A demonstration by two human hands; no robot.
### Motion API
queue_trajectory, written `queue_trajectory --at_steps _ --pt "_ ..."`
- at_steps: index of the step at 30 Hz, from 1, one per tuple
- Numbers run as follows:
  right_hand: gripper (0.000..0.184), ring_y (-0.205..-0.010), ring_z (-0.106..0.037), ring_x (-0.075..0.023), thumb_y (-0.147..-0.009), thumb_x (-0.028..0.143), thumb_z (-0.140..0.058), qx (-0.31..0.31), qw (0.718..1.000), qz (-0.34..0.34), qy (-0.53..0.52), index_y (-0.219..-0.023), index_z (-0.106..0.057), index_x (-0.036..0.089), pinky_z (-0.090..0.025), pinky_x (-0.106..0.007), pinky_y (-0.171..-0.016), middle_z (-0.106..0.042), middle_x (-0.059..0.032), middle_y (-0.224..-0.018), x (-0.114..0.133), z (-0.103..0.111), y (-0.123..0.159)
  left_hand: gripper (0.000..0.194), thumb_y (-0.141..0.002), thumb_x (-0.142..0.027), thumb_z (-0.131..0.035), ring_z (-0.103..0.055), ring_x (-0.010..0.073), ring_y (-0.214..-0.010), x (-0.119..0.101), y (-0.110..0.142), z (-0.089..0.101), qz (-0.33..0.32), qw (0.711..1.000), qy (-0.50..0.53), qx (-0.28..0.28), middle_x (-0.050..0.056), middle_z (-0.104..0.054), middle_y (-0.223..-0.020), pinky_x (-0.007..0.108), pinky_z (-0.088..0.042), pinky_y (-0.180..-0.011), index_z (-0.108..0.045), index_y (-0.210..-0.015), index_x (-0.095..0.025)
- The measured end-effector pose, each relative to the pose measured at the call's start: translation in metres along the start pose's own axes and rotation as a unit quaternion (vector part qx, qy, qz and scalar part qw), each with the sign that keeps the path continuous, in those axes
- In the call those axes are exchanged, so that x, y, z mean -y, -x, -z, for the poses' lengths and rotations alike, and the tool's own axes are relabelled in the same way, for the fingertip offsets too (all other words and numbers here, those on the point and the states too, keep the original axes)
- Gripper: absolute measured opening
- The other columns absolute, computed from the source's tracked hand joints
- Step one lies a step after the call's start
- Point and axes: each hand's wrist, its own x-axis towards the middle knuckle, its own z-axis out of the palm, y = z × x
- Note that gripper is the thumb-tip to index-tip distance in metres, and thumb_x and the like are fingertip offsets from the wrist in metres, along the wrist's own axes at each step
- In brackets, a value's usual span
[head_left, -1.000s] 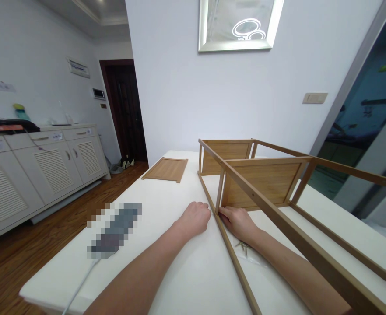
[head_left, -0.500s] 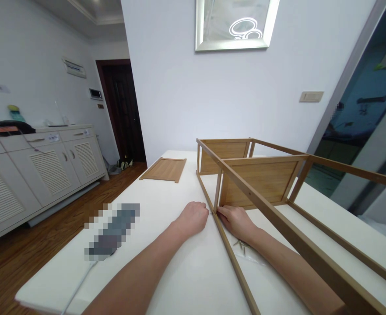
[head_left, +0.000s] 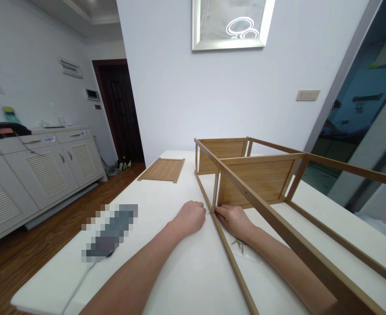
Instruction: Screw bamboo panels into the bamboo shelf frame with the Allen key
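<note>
Wooden rack (head_left: 257, 181) on a white table (head_left: 166, 205)

The paper labels (head_left: 50, 139) on the cupboard (head_left: 50, 166) are too small to read. The wooden rack is light brown, with long rails and flat panels. The left hand (head_left: 190, 218) has its fingers curled together on a thin rod (head_left: 208, 213) beside the low rail (head_left: 230, 253). The right hand (head_left: 235, 221) touches the post (head_left: 215, 191) near its foot; I can't tell if its fingers pinch. Screws (head_left: 238, 243) lie nearby.

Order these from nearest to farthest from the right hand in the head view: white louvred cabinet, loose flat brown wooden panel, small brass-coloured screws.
1. Brass-coloured screws, just below the right hand in view.
2. Brown wooden panel, ahead and left.
3. White louvred cabinet, far left.
</note>
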Motion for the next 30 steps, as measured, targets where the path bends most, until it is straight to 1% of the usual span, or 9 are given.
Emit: queue_trajectory --at_steps 8,13,19,23,26,30 --pt "0.028 -0.072 -0.060 -0.0128 -0.094 0.015 -0.040 0.005 1.000 0.001 0.003 -0.090 -0.068 0.017 -0.035 -0.022 -0.062 -0.068 -0.0047 -0.080 -0.0001 0.0002 0.0000 0.030 -0.089 -0.014 -0.041 -0.063 0.0214 -0.081 0.0031 -0.0009 -0.0059 -0.003 1.000 0.003 -0.010 0.009 -0.066 -0.084 0.033 -0.047 -0.078 -0.070 -0.081 -0.016" --pt "0.028 -0.071 -0.060 -0.0132 -0.094 0.015 -0.040 0.009 1.000 0.000 0.023 -0.088 -0.067 0.017 -0.034 -0.023 -0.060 -0.067 -0.0047 -0.079 0.0003 0.0001 -0.0003 0.030 -0.090 -0.014 -0.040 -0.062 0.0214 -0.083 0.0032 -0.0016 -0.0078 0.004 1.000 -0.002 -0.017 0.009 -0.066 -0.086 0.034 -0.046 -0.078 -0.069 -0.082 -0.016" --pt "0.028 -0.068 -0.058 -0.0125 -0.094 0.014 -0.040 -0.008 1.000 0.010 0.017 -0.083 -0.065 0.017 -0.033 -0.023 -0.061 -0.065 -0.0043 -0.076 -0.0011 -0.0020 -0.0007 0.027 -0.087 -0.009 -0.042 -0.061 0.0234 -0.088 0.0010 -0.0033 -0.0056 -0.030 0.999 -0.029 -0.023 0.011 -0.065 -0.085 0.036 -0.045 -0.082 -0.068 -0.082 -0.014" --pt "0.027 -0.068 -0.057 -0.0131 -0.095 0.016 -0.040 -0.012 1.000 0.012 0.014 -0.085 -0.066 0.017 -0.034 -0.023 -0.062 -0.065 -0.0047 -0.076 -0.0027 -0.0037 -0.0001 0.026 -0.088 -0.011 -0.042 -0.061 0.0221 -0.085 0.0024 -0.0032 -0.0057 -0.017 1.000 -0.018 -0.014 0.009 -0.065 -0.086 0.035 -0.045 -0.080 -0.068 -0.083 -0.015" --pt "0.027 -0.068 -0.057 -0.0134 -0.095 0.018 -0.040 -0.014 1.000 0.012 0.013 -0.086 -0.066 0.017 -0.034 -0.023 -0.062 -0.065 -0.0052 -0.075 -0.0037 -0.0043 0.0004 0.027 -0.090 -0.013 -0.041 -0.061 0.0212 -0.084 0.0044 -0.0021 -0.0065 -0.021 1.000 -0.002 -0.011 0.008 -0.065 -0.087 0.033 -0.046 -0.079 -0.068 -0.083 -0.016" --pt "0.029 -0.068 -0.058 -0.0137 -0.095 0.017 -0.038 -0.014 1.000 0.016 0.014 -0.087 -0.066 0.017 -0.034 -0.023 -0.061 -0.066 -0.0052 -0.076 -0.0039 -0.0038 0.0006 0.029 -0.090 -0.014 -0.041 -0.062 0.0206 -0.082 0.0048 -0.0009 -0.0066 -0.008 1.000 0.003 -0.013 0.008 -0.065 -0.085 0.032 -0.046 -0.076 -0.067 -0.081 -0.016"
